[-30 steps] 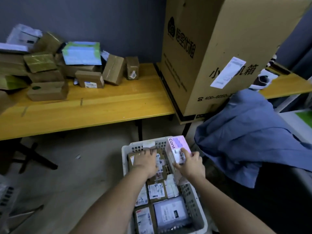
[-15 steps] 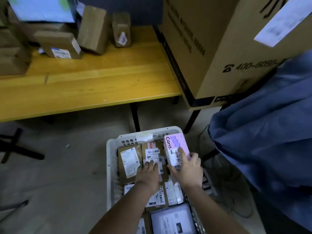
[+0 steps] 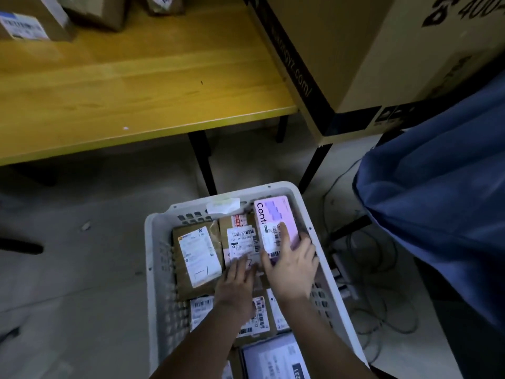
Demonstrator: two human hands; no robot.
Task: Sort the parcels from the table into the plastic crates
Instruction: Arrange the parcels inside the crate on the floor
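A white plastic crate (image 3: 155, 258) stands on the floor below me, packed with several labelled parcels. A pink box (image 3: 276, 214) lies in its far right corner. My right hand (image 3: 293, 262) rests on the pink box with straight fingers, thumb along its near left side. My left hand (image 3: 236, 281) lies flat on a brown parcel (image 3: 240, 236) with a white barcode label, in the crate's middle. Another brown parcel (image 3: 196, 255) with a large label sits to the left of it. More parcels (image 3: 27, 23) remain on the table at the top left.
A yellow wooden table (image 3: 131, 86) spans the upper left, its black legs (image 3: 200, 162) just beyond the crate. A big cardboard carton (image 3: 369, 50) fills the upper right. Blue cloth (image 3: 437, 187) hangs at right, with cables (image 3: 382, 296) on the floor beside the crate.
The view has dropped closer to the crate. My left hand slid back toward me on the middle parcel. The pink box now lies lower in its corner under my right hand.
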